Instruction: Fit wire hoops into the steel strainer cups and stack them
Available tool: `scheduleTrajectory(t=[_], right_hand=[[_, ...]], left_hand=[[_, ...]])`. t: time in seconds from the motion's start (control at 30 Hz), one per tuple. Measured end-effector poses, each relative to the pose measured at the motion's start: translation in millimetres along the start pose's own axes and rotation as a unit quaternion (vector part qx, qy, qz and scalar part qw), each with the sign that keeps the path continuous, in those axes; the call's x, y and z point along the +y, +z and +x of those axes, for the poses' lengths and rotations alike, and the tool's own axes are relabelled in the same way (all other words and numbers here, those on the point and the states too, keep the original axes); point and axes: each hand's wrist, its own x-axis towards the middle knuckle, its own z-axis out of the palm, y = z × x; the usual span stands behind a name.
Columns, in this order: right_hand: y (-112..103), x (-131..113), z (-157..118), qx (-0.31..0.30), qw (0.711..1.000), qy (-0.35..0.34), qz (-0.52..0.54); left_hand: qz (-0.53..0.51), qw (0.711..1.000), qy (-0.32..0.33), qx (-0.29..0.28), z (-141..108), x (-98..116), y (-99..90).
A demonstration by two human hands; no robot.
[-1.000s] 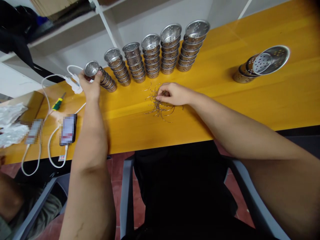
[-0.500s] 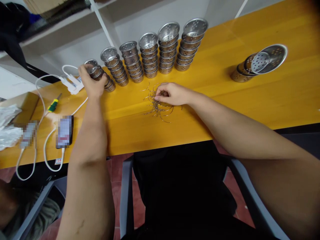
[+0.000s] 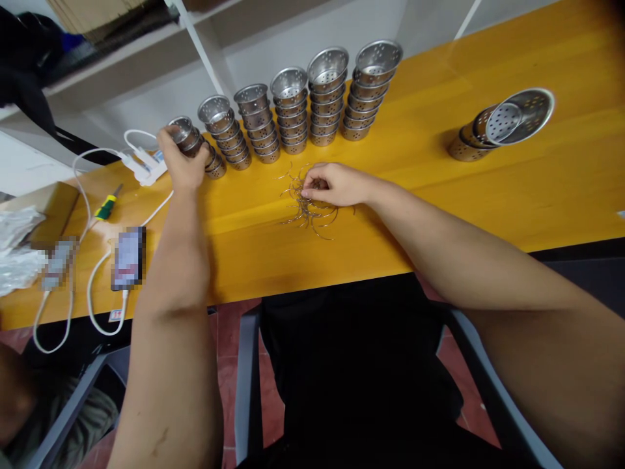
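My left hand [image 3: 183, 163] is wrapped round the upper part of the leftmost stack of perforated metal cups [image 3: 215, 167]. My right hand [image 3: 329, 181] rests over a loose heap of thin curved wires [image 3: 307, 212], its thumb and fingers pinched together; what lies between the fingertips is too small to make out. Beside the left stack stand several more stacks of the same cups, in a row along the back, among them a middle stack [image 3: 293, 120] and a tall right one [image 3: 359, 111].
A tilted stack of cups with a wider one on top [image 3: 534, 117] stands at the right of the yellow table [image 3: 263, 260]. At left are a power strip [image 3: 151, 170], a screwdriver [image 3: 106, 205], a phone [image 3: 127, 258], white cables and a cardboard box [image 3: 56, 212]. Part of another person shows at lower left.
The view has shifted very slightly. Both hands keep their places, the left at the cup stack and the right over the wires.
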Motion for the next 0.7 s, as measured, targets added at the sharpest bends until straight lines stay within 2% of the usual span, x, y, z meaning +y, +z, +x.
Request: scheduleTrajectory(t=[0.07, 0.17, 0.3, 0.4, 0.47, 0.53, 0.57, 0.63, 0.7], right_hand=[[0, -1, 0, 0.001, 1.0, 0.0, 0.004], [0, -3, -1, 0.005, 1.0, -0.004, 0.007], [-1, -4, -3, 0.007, 1.0, -0.008, -0.008], [-5, -3, -5, 0.031, 0.999, -0.024, -0.022], [-11, -6, -5, 0.068, 0.997, -0.035, -0.016], [-22, -15, -6, 0.125, 0.991, -0.047, -0.001], [-30, -22, -7, 0.158, 0.986, -0.058, 0.002], [-51, -34, -15, 0.241, 0.967, -0.085, -0.005], [-80, -38, -32, 0.322, 0.943, -0.084, 0.014]], left_hand=[[0.013, 0.995, -0.081, 0.058, -1, -24, 5.4], [0.031, 0.987, -0.13, 0.089, -3, -55, 12.8], [0.074, 0.986, -0.123, 0.081, -4, -81, 12.8], [0.097, 0.982, -0.09, 0.134, -2, -79, 12.0], [0.096, 0.976, -0.017, 0.194, -3, -58, 17.9], [0.072, 0.964, 0.078, 0.243, -9, -18, 31.6], [0.053, 0.967, 0.105, 0.225, -14, 6, 41.3], [0.023, 0.98, 0.117, 0.161, -30, 52, 64.8], [-0.009, 0.994, 0.083, 0.068, -48, 85, 89.5]])
